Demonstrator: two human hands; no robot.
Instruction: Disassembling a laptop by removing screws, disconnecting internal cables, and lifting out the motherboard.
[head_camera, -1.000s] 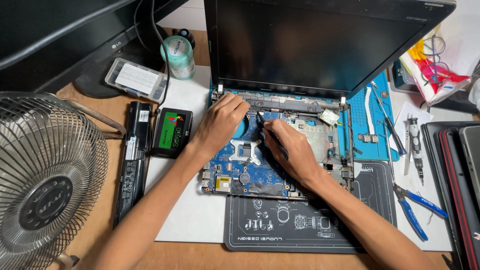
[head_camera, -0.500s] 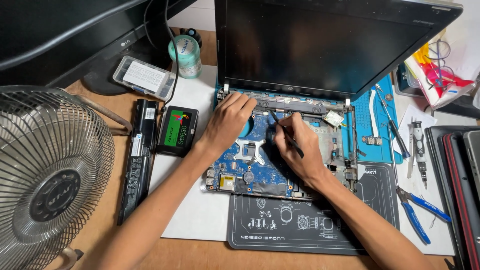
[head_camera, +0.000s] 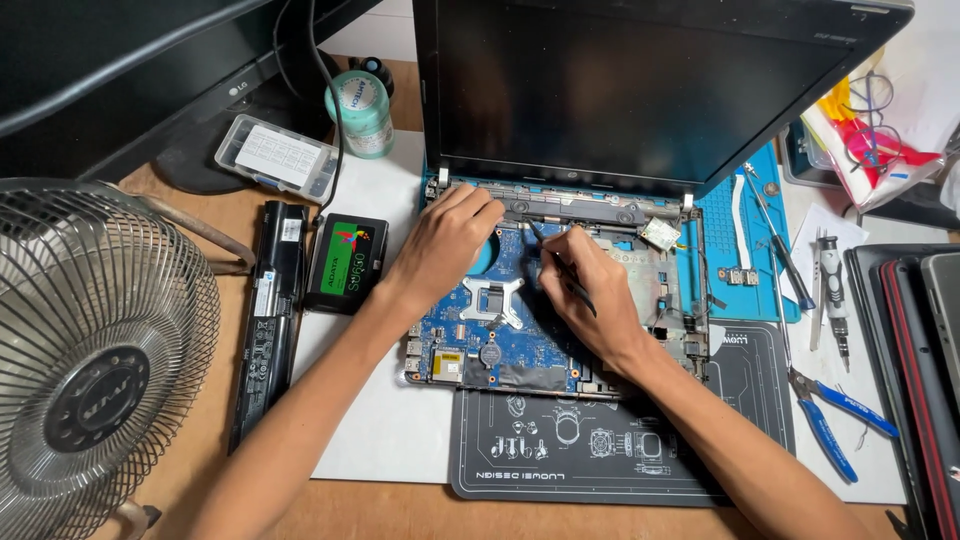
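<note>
An opened laptop lies in front of me with its blue motherboard bare and the dark screen upright. My left hand rests on the board's upper left, fingertips touching the hinge bar. My right hand holds a thin dark tool like a pen, its tip pointing at the board just below the hinge bar. The hands sit close together, about a finger's width apart.
A black drive with a green label and a long black battery lie left of the laptop. A metal fan stands at the left edge. Blue-handled pliers, screwdrivers and a dark work mat lie right and front.
Both hands have stayed on the upper part of the board; the right hand shifted slightly with the tool. The camera view drifted a little.
</note>
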